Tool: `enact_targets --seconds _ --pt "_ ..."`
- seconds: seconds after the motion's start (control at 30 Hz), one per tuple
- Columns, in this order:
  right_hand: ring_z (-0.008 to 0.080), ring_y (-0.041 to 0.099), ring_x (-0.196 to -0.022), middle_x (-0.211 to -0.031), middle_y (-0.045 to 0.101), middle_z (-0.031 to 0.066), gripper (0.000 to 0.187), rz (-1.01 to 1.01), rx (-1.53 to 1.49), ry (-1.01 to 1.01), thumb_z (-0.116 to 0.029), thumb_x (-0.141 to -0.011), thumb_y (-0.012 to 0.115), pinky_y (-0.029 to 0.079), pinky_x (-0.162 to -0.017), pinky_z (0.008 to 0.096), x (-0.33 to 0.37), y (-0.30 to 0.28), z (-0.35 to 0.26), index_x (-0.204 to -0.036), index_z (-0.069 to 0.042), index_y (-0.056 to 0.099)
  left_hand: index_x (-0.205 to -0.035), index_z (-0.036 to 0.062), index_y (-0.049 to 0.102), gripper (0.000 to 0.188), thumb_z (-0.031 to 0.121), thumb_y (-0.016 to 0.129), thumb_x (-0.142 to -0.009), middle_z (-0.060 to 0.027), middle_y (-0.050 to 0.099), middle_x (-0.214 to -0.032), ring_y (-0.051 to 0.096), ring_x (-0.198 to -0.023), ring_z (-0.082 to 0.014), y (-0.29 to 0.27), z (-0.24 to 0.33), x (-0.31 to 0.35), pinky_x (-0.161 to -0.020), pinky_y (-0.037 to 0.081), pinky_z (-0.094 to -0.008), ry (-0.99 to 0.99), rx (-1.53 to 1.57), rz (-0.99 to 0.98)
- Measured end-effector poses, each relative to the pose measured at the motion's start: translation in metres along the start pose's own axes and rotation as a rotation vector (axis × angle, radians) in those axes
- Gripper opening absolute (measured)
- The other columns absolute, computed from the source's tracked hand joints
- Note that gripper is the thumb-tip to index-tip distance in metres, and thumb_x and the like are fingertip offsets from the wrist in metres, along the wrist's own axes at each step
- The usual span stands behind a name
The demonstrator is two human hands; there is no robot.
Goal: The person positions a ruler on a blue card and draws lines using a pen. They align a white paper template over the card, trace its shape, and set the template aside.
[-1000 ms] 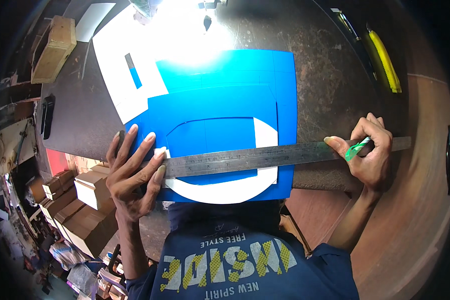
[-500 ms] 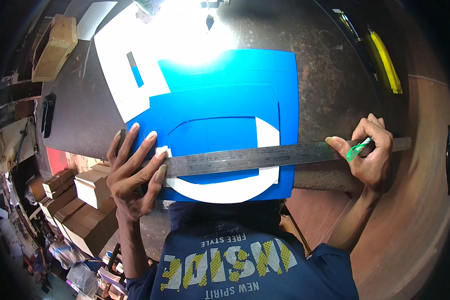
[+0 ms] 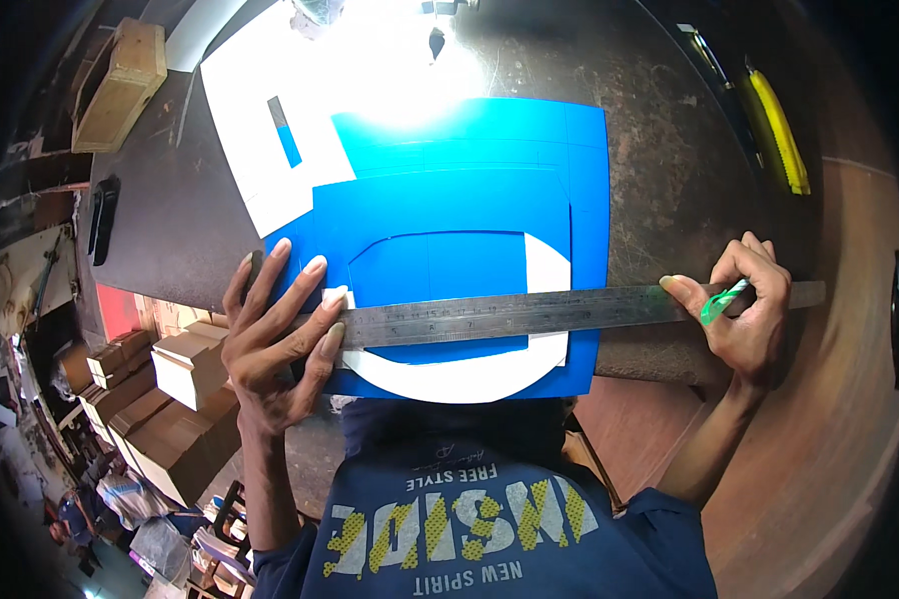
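Observation:
A long steel ruler (image 3: 449, 322) lies across blue sheets (image 3: 440, 205), with its right part reaching past their edge. My left hand (image 3: 282, 339) is open, fingers spread and pressing on the ruler's left end and the blue sheet beside it. Curled fingers of my right hand (image 3: 744, 309) hold a slim pen-like tool (image 3: 726, 299) with a green part, mostly hidden in the grip. That hand's thumb rests at the ruler's right part. The upper blue sheet has a large cut-out with one rounded side, and a white curved piece (image 3: 459, 377) shows along its near and right sides.
A white sheet with a slot (image 3: 270, 150) lies at the far left under a bright lamp. A yellow cutter (image 3: 777, 130) and a pen (image 3: 706, 55) are at the far right. A wooden block (image 3: 120, 85) and stacked cardboard boxes (image 3: 175, 429) stand to the left.
The whole view has shifted slightly, so the sheets and hands appear a little further right. Both hands keep their places on the ruler.

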State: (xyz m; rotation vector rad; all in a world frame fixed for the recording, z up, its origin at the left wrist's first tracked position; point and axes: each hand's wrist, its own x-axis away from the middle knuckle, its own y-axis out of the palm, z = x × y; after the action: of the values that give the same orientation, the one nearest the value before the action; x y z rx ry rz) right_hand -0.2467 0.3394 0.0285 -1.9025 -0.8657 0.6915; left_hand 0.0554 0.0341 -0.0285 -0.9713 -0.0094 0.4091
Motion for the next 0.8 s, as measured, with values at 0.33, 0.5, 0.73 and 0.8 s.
enact_targets --seconds 0.33,0.5,0.73,0.8 --pt "0.017 0.034 -0.058 -0.058 0.037 0.0014 0.053 -0.003 0.009 -0.001 -0.027 -0.075 0.091 0.028 -0.064 0.0365 0.0001 0.0 0.0006 -0.062 -0.007 0.043 -0.113 0.0176 0.079 0.028 0.021 0.068 -0.087 -0.0063 0.069 -0.133 0.049 -0.142 -0.0305 0.0003 -0.001 0.0009 -0.125 0.02 -0.0521 0.001 -0.004 -0.001" --pt "0.0168 0.033 -0.057 -0.057 0.037 0.0012 0.054 0.007 -0.015 -0.031 -0.026 -0.074 0.092 0.027 -0.063 0.0365 -0.0002 0.0009 0.0026 -0.061 -0.008 0.043 -0.113 0.0176 0.079 0.028 0.021 0.068 -0.087 -0.0062 0.069 -0.133 0.049 -0.142 -0.0303 0.0005 -0.0005 0.0001 -0.125 0.021 -0.0517 -0.001 -0.005 0.001" --pt "0.0167 0.033 -0.057 -0.057 0.037 0.0012 0.054 0.02 -0.01 -0.04 -0.026 -0.074 0.092 0.027 -0.063 0.0362 0.0008 0.0016 0.0034 -0.061 -0.008 0.043 -0.113 0.0178 0.079 0.028 0.021 0.067 -0.087 -0.0062 0.069 -0.132 0.049 -0.142 -0.0303 0.0 -0.0002 0.0007 -0.125 0.02 -0.0515 0.003 -0.009 0.001" --pt "0.0168 0.034 -0.057 -0.058 0.037 0.0012 0.054 0.017 -0.008 -0.04 -0.027 -0.074 0.092 0.027 -0.063 0.0363 0.0009 0.0015 0.0032 -0.061 -0.008 0.043 -0.113 0.0178 0.079 0.028 0.021 0.067 -0.087 -0.0063 0.069 -0.133 0.049 -0.142 -0.0304 0.0003 0.0001 0.0009 -0.125 0.02 -0.0515 0.003 -0.009 0.001"
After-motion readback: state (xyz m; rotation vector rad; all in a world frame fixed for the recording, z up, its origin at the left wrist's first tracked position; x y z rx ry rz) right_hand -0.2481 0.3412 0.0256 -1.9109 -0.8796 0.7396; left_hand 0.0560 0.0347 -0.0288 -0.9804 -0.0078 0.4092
